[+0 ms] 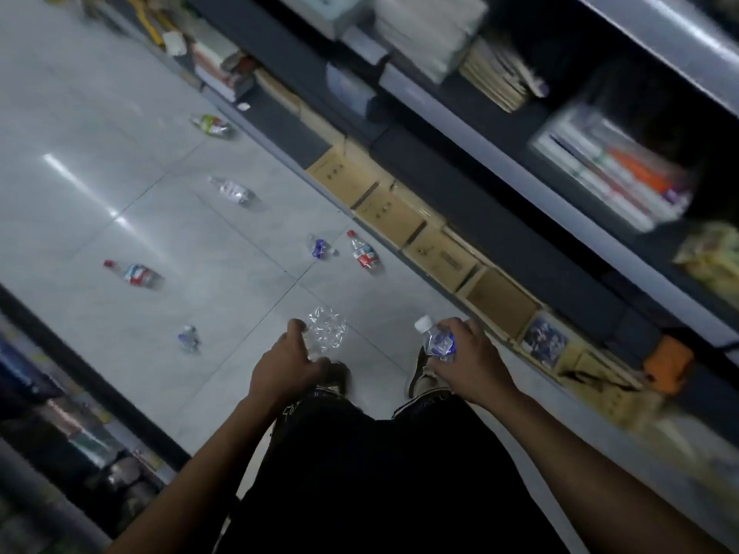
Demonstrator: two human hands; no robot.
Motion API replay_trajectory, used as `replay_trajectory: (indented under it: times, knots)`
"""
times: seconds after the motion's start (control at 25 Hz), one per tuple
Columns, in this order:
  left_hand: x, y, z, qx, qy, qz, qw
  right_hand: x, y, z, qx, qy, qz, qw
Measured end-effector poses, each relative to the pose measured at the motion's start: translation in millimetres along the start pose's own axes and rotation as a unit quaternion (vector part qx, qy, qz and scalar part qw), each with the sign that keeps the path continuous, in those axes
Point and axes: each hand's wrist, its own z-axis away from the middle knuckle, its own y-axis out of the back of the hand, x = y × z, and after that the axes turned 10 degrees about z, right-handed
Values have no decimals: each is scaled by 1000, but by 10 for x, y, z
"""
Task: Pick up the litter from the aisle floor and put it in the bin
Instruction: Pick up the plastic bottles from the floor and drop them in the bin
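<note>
two pieces of litter are being held at this moment: a crumpled clear bottle (326, 327) is being pinched in the curled fingers of the left hand (286, 363), and a small white-capped bottle (438, 339) is being clasped in the closed right hand (466, 355). both hands are being carried low over the person's shoes, above the aisle floor (120, 185).

the work is judged to be at an early stage. six bottles are being left lying on the floor ahead: a small crushed one (188, 337) near the left hand, a red-capped one (134, 273) further left, a blue-labelled one (320, 246) with another red-capped bottle (363, 249) just beside it, a clear one (234, 190) beyond them, and a green-labelled one (212, 125) furthest off. a scrap of white paper (244, 107) is also being left by the shelf foot. no bin is being shown in the view, so its place cannot be told, and nothing can be counted as binned.

the aisle is being hemmed in on the right by shelves (520, 125) with a row of cardboard boxes (432, 249) along their foot, and on the left by a dark shelf edge (80, 377). with both hands being occupied, a trip to the bin is judged to be needed before more is gathered. the loose bottles are lying in the walking path and are apt to roll underfoot.
</note>
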Motion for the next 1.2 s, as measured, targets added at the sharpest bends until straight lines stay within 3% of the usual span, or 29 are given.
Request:
replay_trajectory:
  times: [0.2, 0.36, 0.56, 0.72, 0.84, 1.04, 1.2]
  knots:
    - [427, -100, 10, -39, -113, -119, 986, 423, -416, 1000, 45, -124, -75, 988]
    - [967, -623, 134, -95, -208, -204, 952, 881, -887, 1851, 91, -243, -188, 947]
    - [1649, -1809, 819, -179, -342, -304, 871, 1476, -1578, 3130, 159, -374, -305, 861]
    - [1980, -2958, 1621, -238, -427, -382, 784, 1819, -2138, 4122, 208, -479, -367, 769]
    - [2109, -3694, 2203, -281, -452, -408, 741, 1965, -2491, 4717, 226, -550, -402, 696]
    - [2321, -4603, 2849, -371, -474, -467, 647, 1999, -2811, 5174, 245, -620, -449, 595]
    - [2428, -5252, 3148, -406, -518, -495, 567, 2062, -2924, 5215, 256, -651, -474, 535]
